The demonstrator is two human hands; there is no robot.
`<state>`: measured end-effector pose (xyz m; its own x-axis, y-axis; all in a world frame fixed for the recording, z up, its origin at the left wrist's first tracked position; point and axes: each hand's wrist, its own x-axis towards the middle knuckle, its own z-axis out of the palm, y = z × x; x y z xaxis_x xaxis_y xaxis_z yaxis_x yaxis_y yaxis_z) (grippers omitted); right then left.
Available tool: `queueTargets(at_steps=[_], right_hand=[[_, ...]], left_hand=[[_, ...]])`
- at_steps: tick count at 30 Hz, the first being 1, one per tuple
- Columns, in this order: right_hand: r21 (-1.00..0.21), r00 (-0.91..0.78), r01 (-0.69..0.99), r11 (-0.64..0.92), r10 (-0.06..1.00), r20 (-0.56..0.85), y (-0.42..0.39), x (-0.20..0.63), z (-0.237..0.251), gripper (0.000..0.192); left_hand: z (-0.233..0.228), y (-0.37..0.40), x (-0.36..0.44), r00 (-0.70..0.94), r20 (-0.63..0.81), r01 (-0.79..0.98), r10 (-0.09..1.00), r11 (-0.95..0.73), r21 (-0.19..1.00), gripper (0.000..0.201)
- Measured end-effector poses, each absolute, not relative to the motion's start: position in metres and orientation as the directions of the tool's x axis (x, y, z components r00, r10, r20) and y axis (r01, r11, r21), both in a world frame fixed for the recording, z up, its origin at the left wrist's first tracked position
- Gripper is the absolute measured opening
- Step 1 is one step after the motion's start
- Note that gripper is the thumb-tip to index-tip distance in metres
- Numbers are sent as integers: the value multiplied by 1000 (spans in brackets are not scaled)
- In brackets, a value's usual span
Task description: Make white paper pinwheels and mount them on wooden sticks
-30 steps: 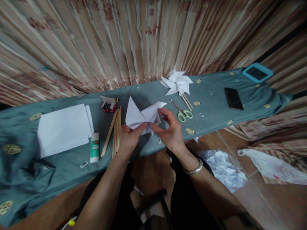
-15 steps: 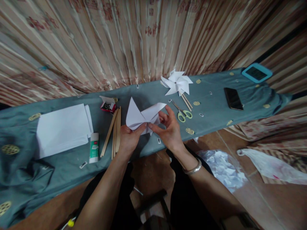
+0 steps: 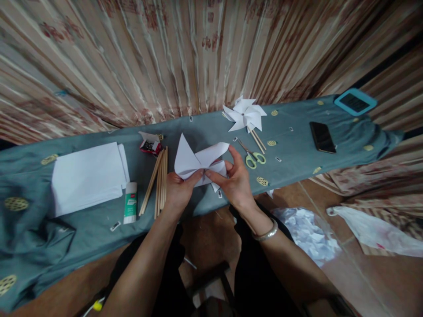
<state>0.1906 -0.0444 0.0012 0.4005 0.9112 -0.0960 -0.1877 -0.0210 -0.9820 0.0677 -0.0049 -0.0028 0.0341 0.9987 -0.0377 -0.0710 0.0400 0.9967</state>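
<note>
A white folded paper pinwheel point(image 3: 194, 160) is held above the teal-covered table point(image 3: 99, 224). My left hand point(image 3: 178, 189) pinches its centre from below. My right hand point(image 3: 233, 178) grips it from the right, with the fingers curled over one paper flap. A bundle of wooden sticks point(image 3: 158, 180) lies just left of my left hand. Finished white pinwheels point(image 3: 244, 114) on sticks rest at the back, and green-handled scissors point(image 3: 253, 156) lie right of my right hand.
A stack of white paper point(image 3: 87, 176) and a glue stick point(image 3: 130, 203) lie at the left, a small red box point(image 3: 149, 144) behind the sticks. A black phone point(image 3: 322, 136) and a blue-cased device point(image 3: 355, 101) sit at the right. Plastic bags point(image 3: 307, 233) lie on the floor.
My right hand's fingers have curled further round the right flap, folding it in toward the centre. My left hand keeps its pinch in the same place.
</note>
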Motion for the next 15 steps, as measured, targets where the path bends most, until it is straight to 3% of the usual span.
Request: queueTargets(at_steps=[15], right_hand=[[-994,345,-108,-19,937,-56,-45,193,-1,92]], left_hand=[[-1,-5,72,32,-89,-137,996,92,986,23]])
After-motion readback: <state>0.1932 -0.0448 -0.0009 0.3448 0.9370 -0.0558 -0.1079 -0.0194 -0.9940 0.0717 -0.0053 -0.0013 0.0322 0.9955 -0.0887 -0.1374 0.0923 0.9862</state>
